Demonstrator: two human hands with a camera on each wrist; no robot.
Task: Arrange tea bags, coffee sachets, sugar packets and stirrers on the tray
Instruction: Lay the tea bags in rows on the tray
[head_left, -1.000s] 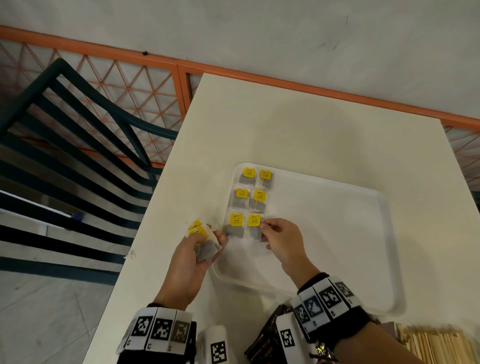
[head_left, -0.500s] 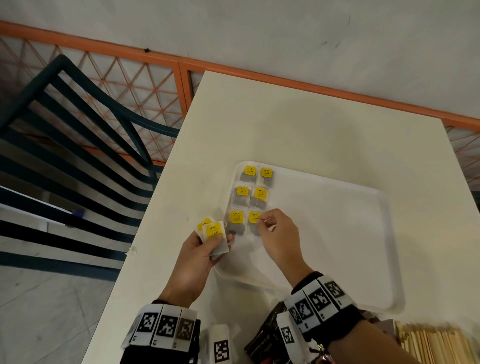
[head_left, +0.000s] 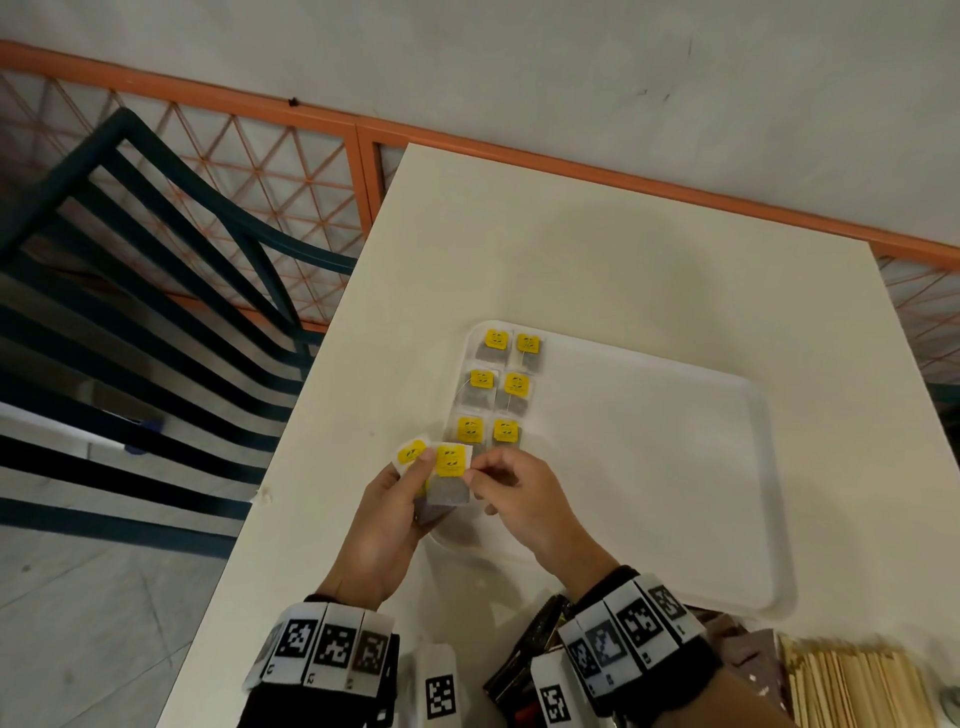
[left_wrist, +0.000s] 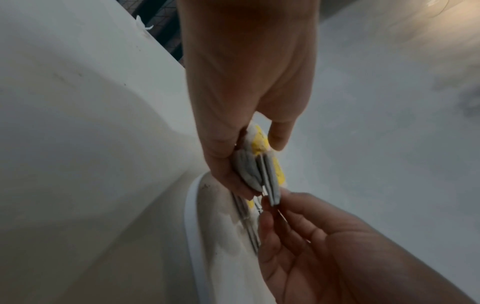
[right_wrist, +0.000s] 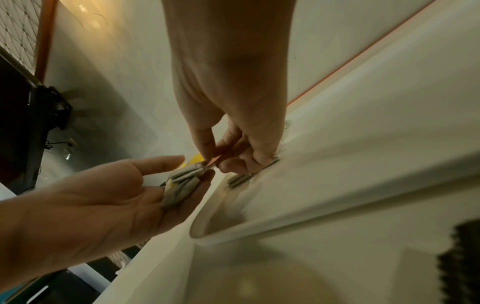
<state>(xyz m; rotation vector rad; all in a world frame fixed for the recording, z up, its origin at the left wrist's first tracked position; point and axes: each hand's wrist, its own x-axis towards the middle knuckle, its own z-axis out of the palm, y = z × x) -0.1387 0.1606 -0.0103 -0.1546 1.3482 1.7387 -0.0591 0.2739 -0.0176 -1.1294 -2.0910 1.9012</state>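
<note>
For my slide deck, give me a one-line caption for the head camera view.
Right hand pinches a tea bag from the left hand's stack, beside six laid on the white tray.

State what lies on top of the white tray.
Six yellow-tagged tea bags lie in two columns at the far left end of the white tray. Both hands hide its near left corner.

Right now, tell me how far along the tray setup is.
Done: six tea bags lie in two columns at the left end of the tray. In hand: the left hand holds a small stack of tea bags, and the right hand pinches the top one. Left: the dark sachets and wooden stirrers sit off the tray; no sugar packets are clearly visible.
</note>
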